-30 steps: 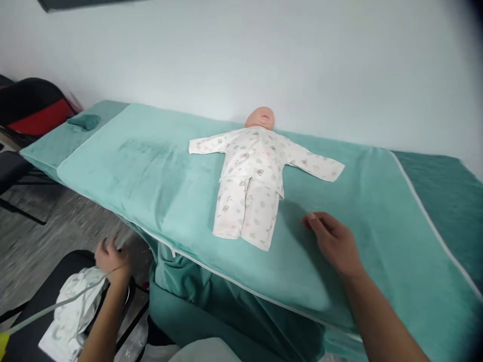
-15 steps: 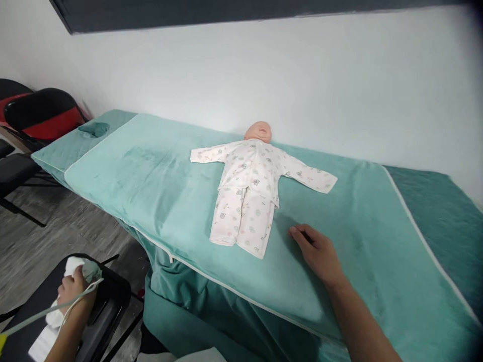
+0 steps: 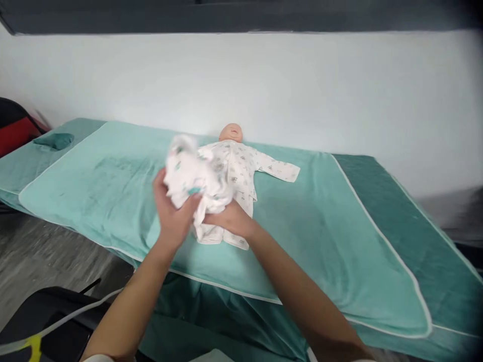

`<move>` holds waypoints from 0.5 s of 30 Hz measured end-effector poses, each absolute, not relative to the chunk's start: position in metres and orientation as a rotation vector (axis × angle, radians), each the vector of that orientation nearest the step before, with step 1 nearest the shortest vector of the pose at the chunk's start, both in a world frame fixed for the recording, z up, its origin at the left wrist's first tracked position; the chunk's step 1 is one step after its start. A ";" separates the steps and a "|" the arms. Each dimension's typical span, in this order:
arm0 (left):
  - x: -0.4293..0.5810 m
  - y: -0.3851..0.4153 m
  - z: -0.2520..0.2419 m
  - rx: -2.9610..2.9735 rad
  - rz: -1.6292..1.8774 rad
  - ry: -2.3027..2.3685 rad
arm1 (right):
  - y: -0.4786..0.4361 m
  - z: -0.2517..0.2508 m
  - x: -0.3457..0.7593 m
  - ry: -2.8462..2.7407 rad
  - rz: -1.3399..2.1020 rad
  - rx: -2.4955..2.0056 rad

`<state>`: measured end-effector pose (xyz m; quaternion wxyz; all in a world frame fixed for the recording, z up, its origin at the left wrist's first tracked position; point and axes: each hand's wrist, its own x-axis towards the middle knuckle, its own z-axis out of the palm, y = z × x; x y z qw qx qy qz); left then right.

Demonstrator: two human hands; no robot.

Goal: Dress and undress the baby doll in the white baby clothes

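Note:
A crumpled white cloth with green and pink print is held up over the bed between my two hands. My left hand grips its left side, thumb on the front. My right hand is closed on its lower right part, the fingertips hidden by the fabric. Behind the cloth a baby doll lies face up on the green bed cover, dressed in a white printed top and matching trousers. The cloth hides the doll's sleeve on the left and part of the trousers.
The bed stands against a white wall. At the bottom left is a black chair with a pale cable running over it. Another chair, black and red, stands at the far left.
My left hand has come up from the black chair to above the bed, now with the printed cloth. My right hand has moved left and taken hold of it too. The view has shifted right.

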<state>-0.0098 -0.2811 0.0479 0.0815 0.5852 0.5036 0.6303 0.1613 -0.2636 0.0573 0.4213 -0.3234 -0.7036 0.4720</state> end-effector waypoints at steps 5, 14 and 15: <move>0.037 -0.226 0.068 1.562 1.685 1.188 | -0.231 0.065 0.153 -1.477 1.070 -0.865; 0.041 -0.214 0.056 1.632 1.571 1.001 | -0.230 0.073 0.212 -1.396 0.796 -1.034; 0.037 -0.209 0.056 1.637 1.548 0.994 | -0.228 0.075 0.234 -1.390 0.703 -1.076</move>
